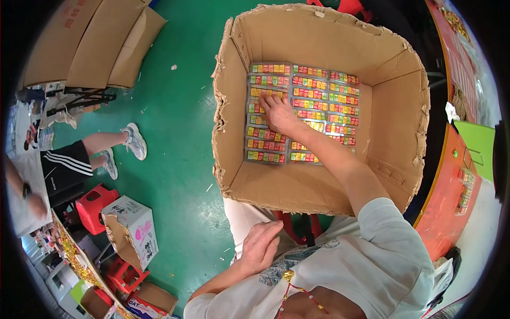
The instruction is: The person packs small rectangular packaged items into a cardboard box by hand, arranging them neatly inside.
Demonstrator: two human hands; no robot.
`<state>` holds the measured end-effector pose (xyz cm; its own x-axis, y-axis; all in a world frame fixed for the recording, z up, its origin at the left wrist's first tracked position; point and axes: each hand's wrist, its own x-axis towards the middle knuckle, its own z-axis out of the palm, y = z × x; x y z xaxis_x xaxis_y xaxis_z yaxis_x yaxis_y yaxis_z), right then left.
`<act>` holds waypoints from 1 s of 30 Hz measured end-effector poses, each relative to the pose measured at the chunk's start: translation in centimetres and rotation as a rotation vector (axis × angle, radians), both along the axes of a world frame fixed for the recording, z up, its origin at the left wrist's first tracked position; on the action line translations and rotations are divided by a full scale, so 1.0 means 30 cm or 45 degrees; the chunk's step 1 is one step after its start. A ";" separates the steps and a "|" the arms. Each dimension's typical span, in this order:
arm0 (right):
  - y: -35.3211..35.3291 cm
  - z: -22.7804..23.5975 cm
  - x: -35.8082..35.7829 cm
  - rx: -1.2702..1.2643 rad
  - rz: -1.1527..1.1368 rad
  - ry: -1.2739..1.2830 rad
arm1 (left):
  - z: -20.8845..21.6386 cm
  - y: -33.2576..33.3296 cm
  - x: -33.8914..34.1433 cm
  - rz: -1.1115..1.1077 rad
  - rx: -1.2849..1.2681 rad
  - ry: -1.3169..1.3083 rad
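A deep, rough-edged cardboard box (398, 111) stands in front of me. On its floor lie several clear packs of small red, yellow and green pieces (309, 70), set in three columns. My right hand (279, 114) reaches inside, fingers apart and bent down onto the packs of the left column; the palm hides part of them. No pack shows lifted in that hand. My left hand (260, 245) hangs outside the box by its near edge, over my lap, fingers half bent with a gap at the thumb and nothing in it.
At the right runs an orange-red table (438, 196) with a green board (475, 146) and more packs. Left are a person in black shorts (69, 165), a red stool (95, 207), and a white carton (133, 228). Large cardboard boxes (95, 42) stand far left on the green floor (180, 133).
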<state>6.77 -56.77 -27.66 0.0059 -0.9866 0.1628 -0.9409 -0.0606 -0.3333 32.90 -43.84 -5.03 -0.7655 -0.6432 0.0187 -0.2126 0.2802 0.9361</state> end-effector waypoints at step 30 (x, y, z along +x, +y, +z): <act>1.695 1.035 -0.760 -0.640 -1.591 0.410 | 0.183 0.659 -0.421 -0.711 0.235 0.171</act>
<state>-16.01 -5.93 3.39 -0.7244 -0.2014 0.6593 -0.4900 0.8232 -0.2869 20.25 -24.06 0.47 -0.9871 -0.1463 0.0649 0.0433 0.1461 0.9883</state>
